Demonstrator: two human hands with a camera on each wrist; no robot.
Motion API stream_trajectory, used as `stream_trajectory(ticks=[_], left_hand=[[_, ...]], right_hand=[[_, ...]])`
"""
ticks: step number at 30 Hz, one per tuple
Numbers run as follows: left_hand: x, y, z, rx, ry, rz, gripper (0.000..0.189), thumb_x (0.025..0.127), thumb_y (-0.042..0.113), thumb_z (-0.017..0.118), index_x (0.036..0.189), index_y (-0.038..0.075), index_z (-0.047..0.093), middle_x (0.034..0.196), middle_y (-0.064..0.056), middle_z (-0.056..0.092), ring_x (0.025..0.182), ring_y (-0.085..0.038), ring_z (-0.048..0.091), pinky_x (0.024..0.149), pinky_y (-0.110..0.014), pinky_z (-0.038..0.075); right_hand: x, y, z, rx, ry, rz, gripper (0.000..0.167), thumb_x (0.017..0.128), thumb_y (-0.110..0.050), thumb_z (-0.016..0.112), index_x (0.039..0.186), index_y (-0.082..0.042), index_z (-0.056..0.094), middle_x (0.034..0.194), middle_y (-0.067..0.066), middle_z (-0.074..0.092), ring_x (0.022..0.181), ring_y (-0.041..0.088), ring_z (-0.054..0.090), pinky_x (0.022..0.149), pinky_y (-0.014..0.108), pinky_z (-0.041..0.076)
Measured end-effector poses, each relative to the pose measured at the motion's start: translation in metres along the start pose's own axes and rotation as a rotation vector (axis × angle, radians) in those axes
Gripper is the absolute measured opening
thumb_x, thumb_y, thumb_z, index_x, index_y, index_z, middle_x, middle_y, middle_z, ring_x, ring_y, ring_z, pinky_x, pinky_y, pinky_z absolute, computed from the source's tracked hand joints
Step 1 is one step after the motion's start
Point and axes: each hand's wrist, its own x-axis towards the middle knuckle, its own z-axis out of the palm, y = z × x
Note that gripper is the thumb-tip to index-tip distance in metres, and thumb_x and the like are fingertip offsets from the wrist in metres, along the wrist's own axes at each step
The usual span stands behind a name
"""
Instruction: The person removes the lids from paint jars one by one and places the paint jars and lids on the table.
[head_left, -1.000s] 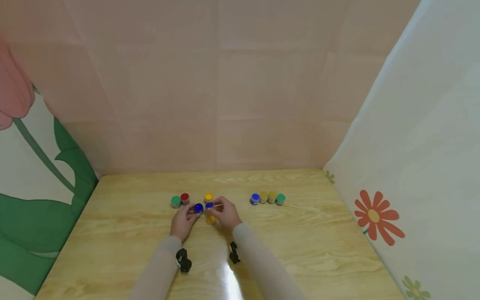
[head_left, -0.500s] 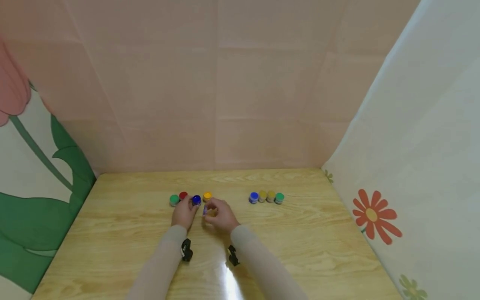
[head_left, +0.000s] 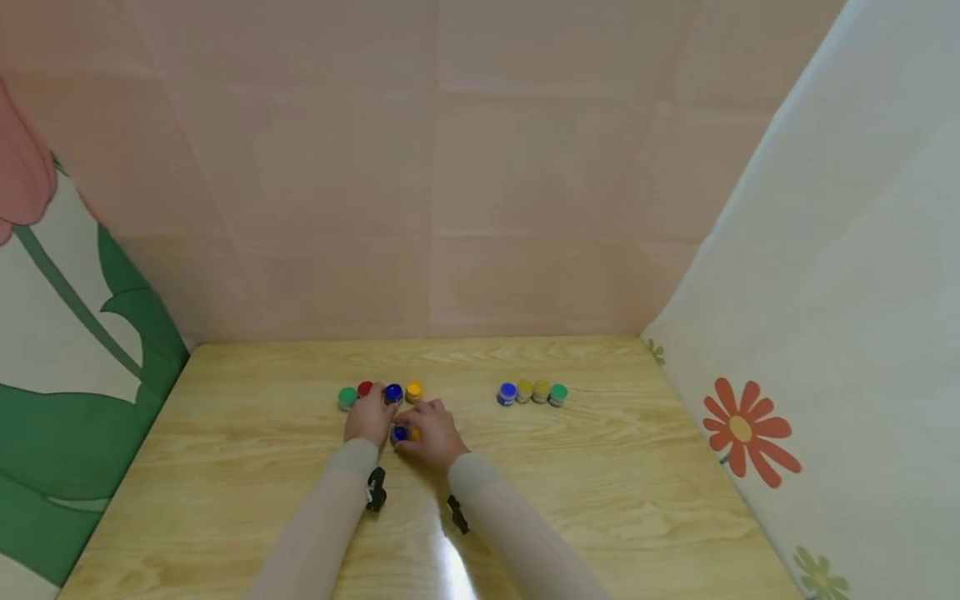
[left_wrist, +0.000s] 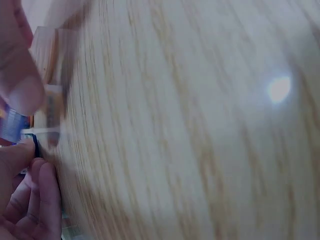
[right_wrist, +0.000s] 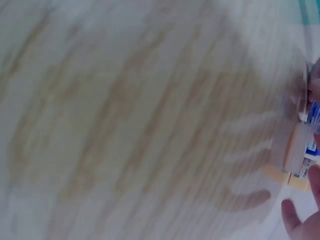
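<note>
My left hand [head_left: 367, 418] grips a small paint jar [head_left: 393, 392] whose open top shows dark blue paint. In the left wrist view its fingertips [left_wrist: 47, 192] are bunched at the lower left. My right hand [head_left: 432, 435] is nearer the front, low over the table, with thumb and fingers round a blue lid [head_left: 401, 433] whose inner side faces up. Beside that lid, partly covered by the right fingers, is an orange lid [head_left: 416, 434]. An uncovered jar of orange-yellow paint [head_left: 414, 391] stands just right of the blue jar.
Left of my left hand stand a green-lidded jar [head_left: 347, 398] and a red-topped jar [head_left: 365, 388], the latter partly hidden. To the right, a row holds a blue jar [head_left: 507, 393], two yellowish jars [head_left: 532, 391] and a green jar [head_left: 557, 395] on the wood-grain table [head_left: 637, 467].
My left hand has carried the open blue jar away from me, level with the orange-yellow one. My right hand has brought the blue lid down and toward me, beside the orange lid.
</note>
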Motion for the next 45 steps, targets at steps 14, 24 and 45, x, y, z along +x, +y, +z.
stream_trajectory(ticks=[14, 24, 45], left_hand=[[0.004, 0.004, 0.005, 0.016, -0.031, -0.017, 0.046, 0.1, 0.027, 0.067, 0.137, 0.003, 0.055, 0.113, -0.02, 0.071, 0.096, -0.039, 0.07, 0.08, -0.056, 0.057], [0.004, 0.003, 0.006, -0.011, -0.023, -0.021, 0.044, 0.1, 0.024, 0.067, 0.136, 0.001, 0.055, 0.115, -0.02, 0.071, 0.098, -0.039, 0.07, 0.082, -0.055, 0.058], [-0.012, -0.029, -0.036, 0.072, 0.268, 0.181, 0.02, 0.097, 0.025, 0.067, 0.106, 0.008, 0.065, 0.094, -0.009, 0.067, 0.088, -0.029, 0.061, 0.067, -0.047, 0.054]], right_hand=[[-0.002, -0.001, 0.004, -0.127, -0.013, 0.066, 0.037, 0.088, -0.042, 0.08, 0.118, -0.021, 0.073, 0.115, -0.003, 0.064, 0.109, 0.019, 0.049, 0.089, 0.038, 0.04], [0.0, -0.001, 0.006, -0.135, -0.046, 0.099, 0.039, 0.088, -0.043, 0.079, 0.12, -0.021, 0.071, 0.116, -0.003, 0.065, 0.107, 0.019, 0.053, 0.091, 0.04, 0.042], [0.019, -0.016, 0.003, 0.112, 0.015, 0.094, 0.031, 0.095, -0.012, 0.071, 0.125, -0.005, 0.067, 0.119, 0.009, 0.069, 0.112, 0.025, 0.063, 0.098, 0.039, 0.053]])
